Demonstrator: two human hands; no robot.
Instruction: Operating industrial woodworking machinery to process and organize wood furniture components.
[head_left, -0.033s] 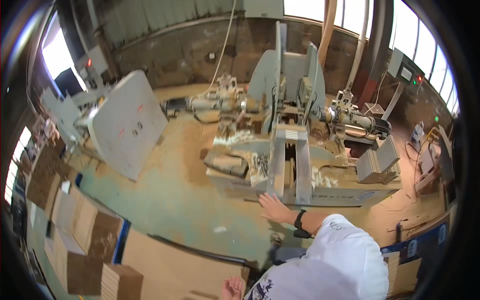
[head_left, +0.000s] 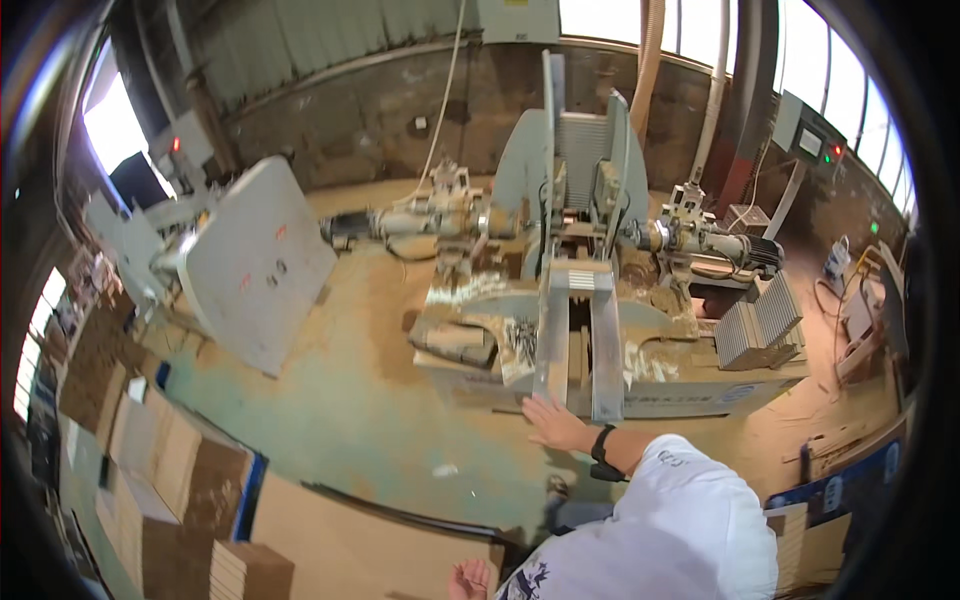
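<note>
My right hand (head_left: 556, 424) reaches forward with its fingers spread and holds nothing. A black band circles that wrist. The fingers are at the near end of the left metal rail (head_left: 553, 352) of a machine; whether they touch it I cannot tell. A second rail (head_left: 606, 360) runs beside it, with a dark gap between them. Farther up, a stack of grooved strips (head_left: 583, 150) stands upright between tall guide plates. At the lower edge, my left hand (head_left: 468, 578) shows in part, its fingers loosely bent and apart, with nothing visible in it. It is nearest to a flat tan board (head_left: 370, 535).
Grooved blocks (head_left: 757, 325) sit on the machine's right side, near a motor (head_left: 745, 250). A large pale panel (head_left: 255, 265) stands at the left. Stacked wooden pieces (head_left: 180, 465) fill the lower left. A control box (head_left: 808, 140) hangs at the right.
The whole view has shifted slightly, with the machine a little lower in the picture. Both hands keep about the same places and poses.
</note>
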